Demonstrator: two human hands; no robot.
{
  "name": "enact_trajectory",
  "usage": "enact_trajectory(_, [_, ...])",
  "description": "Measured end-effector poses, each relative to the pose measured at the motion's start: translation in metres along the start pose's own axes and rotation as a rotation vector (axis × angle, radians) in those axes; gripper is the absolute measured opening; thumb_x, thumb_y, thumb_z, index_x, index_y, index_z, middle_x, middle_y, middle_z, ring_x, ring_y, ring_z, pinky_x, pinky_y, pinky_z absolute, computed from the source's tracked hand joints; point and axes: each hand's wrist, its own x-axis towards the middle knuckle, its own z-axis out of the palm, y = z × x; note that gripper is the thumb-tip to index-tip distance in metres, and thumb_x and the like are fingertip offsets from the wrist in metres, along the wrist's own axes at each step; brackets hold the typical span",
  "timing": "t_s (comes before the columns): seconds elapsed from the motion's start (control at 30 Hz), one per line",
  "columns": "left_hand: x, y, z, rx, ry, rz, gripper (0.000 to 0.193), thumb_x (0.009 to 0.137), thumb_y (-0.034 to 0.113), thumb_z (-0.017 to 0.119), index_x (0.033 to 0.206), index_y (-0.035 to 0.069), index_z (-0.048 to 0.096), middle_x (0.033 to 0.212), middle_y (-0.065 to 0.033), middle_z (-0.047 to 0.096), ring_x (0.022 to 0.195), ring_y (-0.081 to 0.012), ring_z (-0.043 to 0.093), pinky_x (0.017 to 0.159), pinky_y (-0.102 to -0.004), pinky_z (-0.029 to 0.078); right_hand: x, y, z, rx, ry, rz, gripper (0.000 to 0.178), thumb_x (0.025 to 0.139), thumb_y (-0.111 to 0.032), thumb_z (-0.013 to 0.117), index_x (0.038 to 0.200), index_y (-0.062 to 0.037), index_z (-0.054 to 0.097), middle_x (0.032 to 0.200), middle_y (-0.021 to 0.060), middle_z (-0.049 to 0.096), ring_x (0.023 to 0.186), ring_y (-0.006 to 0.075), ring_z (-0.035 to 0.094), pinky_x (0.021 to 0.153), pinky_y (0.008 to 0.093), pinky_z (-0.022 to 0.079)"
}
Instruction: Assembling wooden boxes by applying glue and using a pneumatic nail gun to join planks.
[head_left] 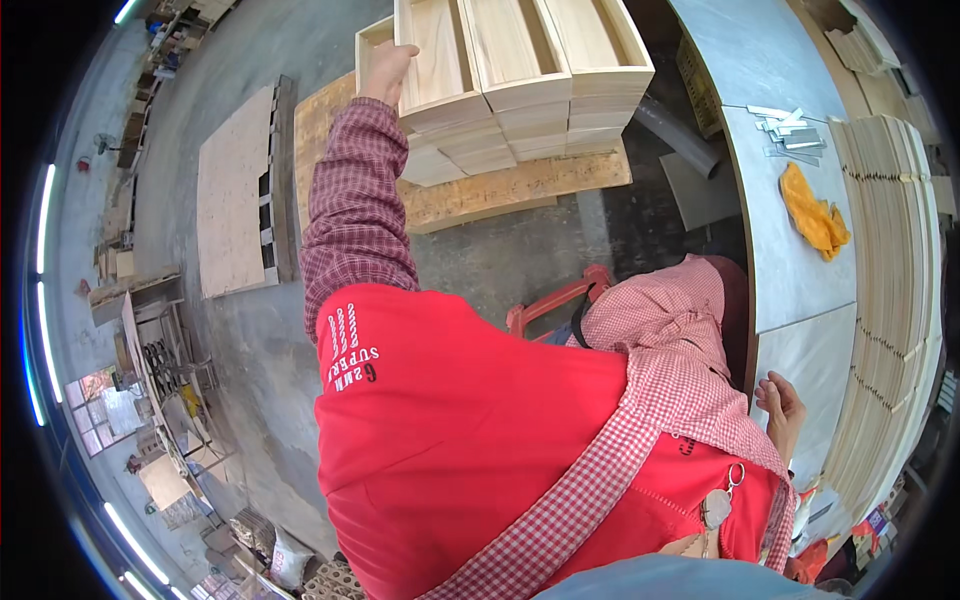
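Far out at the top, my left hand [388, 72] is closed over the side wall of an open pale wooden box [437, 50]. This box lies on top of a stack of similar boxes [525, 125], on a board-topped platform [520, 192]. A narrower strip of another box shows just left of my fingers. At the right, my right hand [783, 410] is by the near part of the grey workbench [795, 370], fingers loosely bent and apart, with nothing seen in it.
On the bench lie an orange cloth [812, 212] and several thin metal strips [790, 132]. Long wooden slats [895, 280] are stacked along its right side. A red stool [560, 300] stands close by me. On the floor left is a board-covered pallet [235, 195].
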Motion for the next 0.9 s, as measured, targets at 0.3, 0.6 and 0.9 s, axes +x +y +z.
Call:
enact_trajectory(0.3, [-0.013, 0.022, 0.003, -0.035, 0.000, 0.022, 0.036, 0.084, 0.012, 0.056, 0.111, -0.012, 0.054, 0.105, -0.0204, 0.061, 0.090, -0.0281, 0.062, 0.076, -0.0323, 0.051, -0.001, 0.006, -0.003, -0.032, -0.014, -0.001, 0.033, 0.089, -0.019, 0.061, 0.114, 0.0036, 0.061, 0.092, 0.0129, 0.066, 0.079, 0.0169, 0.060, 0.073, 0.0251, 0.049])
enact_trajectory(0.6, [0.001, -0.010, -0.035, -0.132, 0.136, 0.113, 0.029, 0.087, 0.019, 0.058, 0.097, -0.008, 0.061, 0.096, -0.0131, 0.061, 0.078, -0.0189, 0.058, 0.068, -0.0262, 0.049, -0.003, 0.021, -0.006, -0.015, -0.004, 0.039, 0.035, 0.088, -0.022, 0.063, 0.113, 0.0025, 0.062, 0.092, 0.0131, 0.066, 0.078, 0.0162, 0.061, 0.073, 0.0254, 0.049])
enact_trajectory(0.9, [-0.087, 0.060, 0.014, 0.038, 0.095, 0.463, 0.032, 0.086, 0.024, 0.059, 0.108, 0.001, 0.064, 0.100, -0.0099, 0.066, 0.091, -0.0170, 0.059, 0.081, -0.0272, 0.048, -0.019, 0.050, -0.018, 0.085, 0.090, -0.067, 0.028, 0.087, -0.015, 0.061, 0.108, 0.0031, 0.064, 0.086, 0.0086, 0.066, 0.074, 0.0137, 0.059, 0.066, 0.0231, 0.047])
